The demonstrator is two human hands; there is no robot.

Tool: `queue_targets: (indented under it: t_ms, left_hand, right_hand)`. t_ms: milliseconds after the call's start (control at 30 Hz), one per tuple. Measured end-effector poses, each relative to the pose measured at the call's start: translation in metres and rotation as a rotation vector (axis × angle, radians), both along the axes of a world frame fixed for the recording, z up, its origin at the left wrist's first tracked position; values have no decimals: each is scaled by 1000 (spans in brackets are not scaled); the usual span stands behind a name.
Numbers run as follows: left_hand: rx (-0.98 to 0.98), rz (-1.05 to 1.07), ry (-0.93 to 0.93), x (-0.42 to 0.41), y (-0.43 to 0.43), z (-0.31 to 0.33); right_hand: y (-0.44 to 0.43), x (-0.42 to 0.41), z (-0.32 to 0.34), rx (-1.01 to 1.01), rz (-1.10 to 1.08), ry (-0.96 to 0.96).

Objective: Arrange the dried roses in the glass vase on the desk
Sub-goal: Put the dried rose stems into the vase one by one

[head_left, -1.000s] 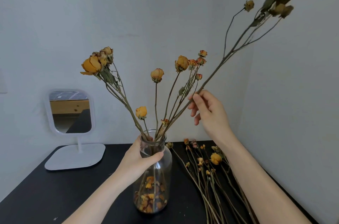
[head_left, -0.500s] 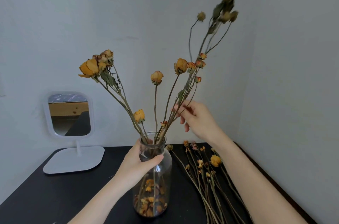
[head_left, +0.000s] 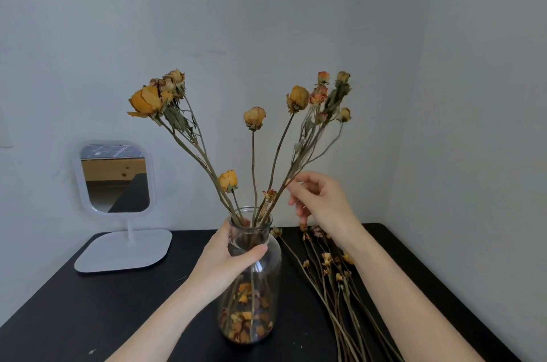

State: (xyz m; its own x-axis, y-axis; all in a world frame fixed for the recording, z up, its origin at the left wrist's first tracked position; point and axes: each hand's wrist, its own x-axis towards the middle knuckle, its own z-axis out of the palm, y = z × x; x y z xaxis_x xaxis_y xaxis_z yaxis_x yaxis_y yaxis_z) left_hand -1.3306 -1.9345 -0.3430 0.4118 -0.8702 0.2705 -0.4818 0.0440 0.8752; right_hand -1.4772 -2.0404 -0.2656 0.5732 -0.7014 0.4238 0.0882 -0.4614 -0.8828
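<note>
A clear glass vase [head_left: 270, 258] stands on the black desk [head_left: 118, 308], with dried petals at its bottom and several dried yellow and orange roses [head_left: 148, 101] fanning out of its neck. My left hand [head_left: 225, 258] grips the vase's neck. My right hand [head_left: 322, 201] is just right of the neck, its fingertips pinching the lower stem of a branched rose [head_left: 331, 101] whose buds now sit among the right-hand blooms. That stem's end goes into the vase mouth.
Several loose dried roses [head_left: 328, 270] lie on the desk right of the vase, stems running towards me. A white standing mirror [head_left: 115, 178] is at the back left. Walls close in behind and on the right.
My right hand has come down and towards the vase, swinging the tall branched rose upright and lowering it so its buds sit level with the other blooms. My left hand stayed on the neck.
</note>
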Motion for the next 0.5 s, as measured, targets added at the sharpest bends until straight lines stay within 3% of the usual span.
queue_targets:
  t_ms: [500]
  left_hand:
    - [-116, 140, 16, -14, -17, 1]
  right_hand:
    - [-2, 1, -8, 31, -25, -17]
